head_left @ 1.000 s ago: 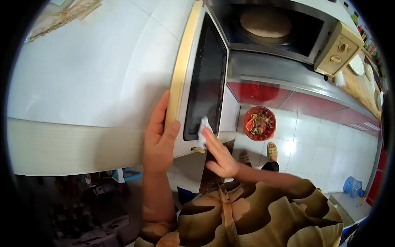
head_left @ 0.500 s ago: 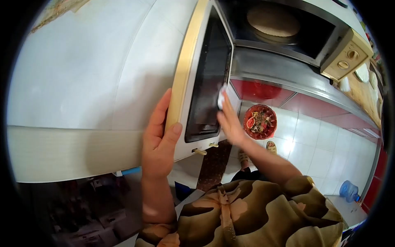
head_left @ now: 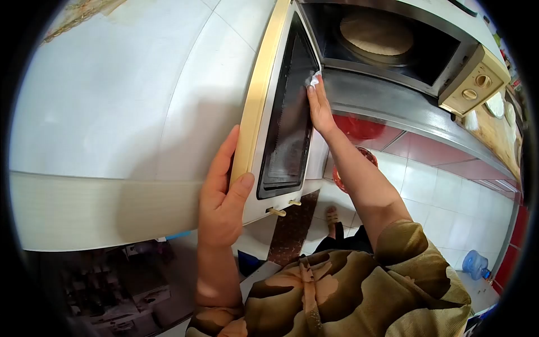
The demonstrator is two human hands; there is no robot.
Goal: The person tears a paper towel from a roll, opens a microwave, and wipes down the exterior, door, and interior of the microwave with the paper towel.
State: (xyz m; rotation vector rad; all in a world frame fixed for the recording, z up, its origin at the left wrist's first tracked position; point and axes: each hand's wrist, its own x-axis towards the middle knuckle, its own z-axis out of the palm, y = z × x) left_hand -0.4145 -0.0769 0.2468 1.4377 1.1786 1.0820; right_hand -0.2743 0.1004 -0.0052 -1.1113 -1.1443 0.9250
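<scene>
The microwave door (head_left: pixel 252 106) stands swung open, its dark inner window (head_left: pixel 289 135) facing right. My left hand (head_left: pixel 222 202) grips the door's outer edge, thumb on the near side and fingers behind. Against the upper inner side of the window, close to the hinge, my right hand (head_left: pixel 320 109) presses a crumpled white wipe (head_left: pixel 314 80); whether it is tissue or cloth I cannot tell. Behind the door is the open microwave (head_left: pixel 449 59), with a round tan turntable plate (head_left: pixel 376 33) inside.
A metal counter (head_left: pixel 382 95) runs under the microwave. On the tiled floor a red basket (head_left: pixel 368 154) is partly hidden by my right forearm. A wooden board (head_left: pixel 494 129) with pale items lies at the right. A blue water bottle (head_left: pixel 475 264) is at lower right.
My right hand has slid the white wipe up along the door's inner side toward the hinge. The left hand keeps its hold, and the view has shifted slightly.
</scene>
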